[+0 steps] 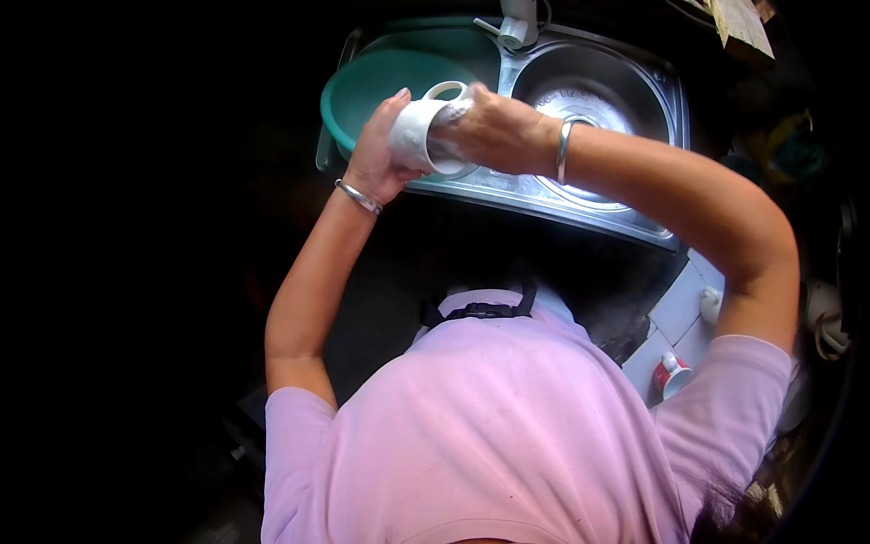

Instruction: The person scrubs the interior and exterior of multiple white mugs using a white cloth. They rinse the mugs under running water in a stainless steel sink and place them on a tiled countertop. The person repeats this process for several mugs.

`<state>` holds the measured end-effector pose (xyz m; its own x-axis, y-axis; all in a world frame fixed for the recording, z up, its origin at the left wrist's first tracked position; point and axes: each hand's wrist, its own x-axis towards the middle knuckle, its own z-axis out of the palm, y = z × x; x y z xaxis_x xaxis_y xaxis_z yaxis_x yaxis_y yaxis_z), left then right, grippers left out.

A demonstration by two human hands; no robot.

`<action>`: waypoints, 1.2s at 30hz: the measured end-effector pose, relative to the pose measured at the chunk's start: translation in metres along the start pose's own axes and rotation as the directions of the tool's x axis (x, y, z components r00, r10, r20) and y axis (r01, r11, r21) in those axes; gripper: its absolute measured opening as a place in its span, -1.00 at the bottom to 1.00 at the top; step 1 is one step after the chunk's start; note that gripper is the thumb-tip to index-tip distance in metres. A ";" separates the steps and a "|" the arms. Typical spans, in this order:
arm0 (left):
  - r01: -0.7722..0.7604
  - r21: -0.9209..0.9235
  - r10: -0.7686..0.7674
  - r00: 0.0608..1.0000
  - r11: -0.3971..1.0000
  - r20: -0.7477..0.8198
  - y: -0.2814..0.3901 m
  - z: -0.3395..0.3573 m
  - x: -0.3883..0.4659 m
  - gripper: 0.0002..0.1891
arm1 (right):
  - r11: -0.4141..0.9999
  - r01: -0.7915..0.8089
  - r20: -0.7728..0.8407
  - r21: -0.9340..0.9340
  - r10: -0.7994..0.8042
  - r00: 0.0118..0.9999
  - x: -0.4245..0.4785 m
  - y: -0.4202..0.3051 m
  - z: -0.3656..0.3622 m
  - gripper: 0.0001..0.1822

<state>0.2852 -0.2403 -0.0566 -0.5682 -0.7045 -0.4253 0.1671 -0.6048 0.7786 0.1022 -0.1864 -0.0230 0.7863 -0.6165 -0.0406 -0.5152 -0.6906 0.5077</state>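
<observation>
My left hand (375, 149) grips a white mug (410, 136) from its outer side, thumb up. The mug lies tipped on its side with its mouth towards my right hand (499, 129). White suds cover the knuckles of that right hand, whose fingers reach into the mouth. Whether they hold something in there is hidden. The mug's handle (445, 88) points away from me. Under the mug, a green plastic basin (331, 112) sits in the left bowl of a stainless steel double sink (578, 221).
A faucet (514, 30) stands behind the sink's divider, and the right bowl (629, 102) has a drain. To my right, a red and white mug (671, 377) and a white cup (710, 304) rest on white tiles (676, 309). A wooden board (741, 27) juts in at top right.
</observation>
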 end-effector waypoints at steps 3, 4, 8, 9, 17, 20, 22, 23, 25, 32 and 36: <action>-0.111 0.015 0.112 0.993 0.994 -0.032 0.008 0.007 0.007 -0.68 | 0.880 -0.138 -0.188 0.455 0.247 0.951 0.004 -0.019 0.032 -0.82; -0.182 -0.019 0.181 0.982 0.983 -0.049 0.002 0.016 0.001 -0.68 | 0.736 -0.218 -0.147 0.641 0.396 0.906 0.007 -0.033 0.020 -0.80; -0.336 -0.017 0.335 0.941 0.942 -0.046 -0.001 0.020 0.001 -0.50 | 0.156 -0.205 0.061 0.966 0.635 0.770 0.019 -0.040 -0.003 -0.74; -0.353 -0.018 0.352 0.935 0.935 -0.044 -0.001 0.021 0.002 -0.46 | 0.073 -0.229 0.133 0.971 0.627 0.767 0.020 -0.038 -0.005 -0.74; 0.381 0.059 -0.311 0.647 0.923 0.696 0.028 -0.056 0.049 -0.37 | 0.982 0.133 0.020 -0.134 -0.132 0.991 0.017 0.007 -0.008 -0.85; 0.240 0.256 -0.342 0.787 0.936 0.514 0.031 -0.041 0.041 -0.46 | 0.992 0.101 0.149 -0.071 -0.090 0.985 0.014 0.004 -0.010 -0.83; 0.103 0.166 -0.167 0.885 0.981 0.435 0.033 -0.024 0.034 -0.51 | 0.990 -0.127 -0.036 0.066 0.130 0.991 0.011 -0.005 0.002 -0.83; 0.031 0.128 -0.078 0.920 0.991 0.384 0.034 -0.017 0.032 -0.54 | 0.962 -0.229 -0.119 0.150 0.247 0.962 0.009 -0.011 0.010 -0.83; -0.046 0.045 0.023 0.910 0.998 0.414 0.033 -0.018 0.033 -0.57 | 0.742 -0.301 -0.044 0.599 0.406 0.913 0.023 -0.023 0.004 -0.85; -0.137 -0.079 0.153 0.955 0.987 0.255 0.023 -0.013 0.019 -0.63 | -0.095 -0.432 0.421 0.897 0.482 0.768 0.045 -0.026 -0.020 -0.73; -0.066 0.025 0.057 0.964 0.997 0.261 0.024 -0.013 0.019 -0.63 | 0.847 -0.200 -0.169 0.492 0.319 0.933 0.018 -0.015 0.003 -0.78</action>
<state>0.2893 -0.2730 -0.0521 -0.7482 -0.6166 -0.2450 0.1838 -0.5474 0.8164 0.1234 -0.1881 -0.0337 0.6268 -0.7310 0.2697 -0.7618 -0.6476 0.0151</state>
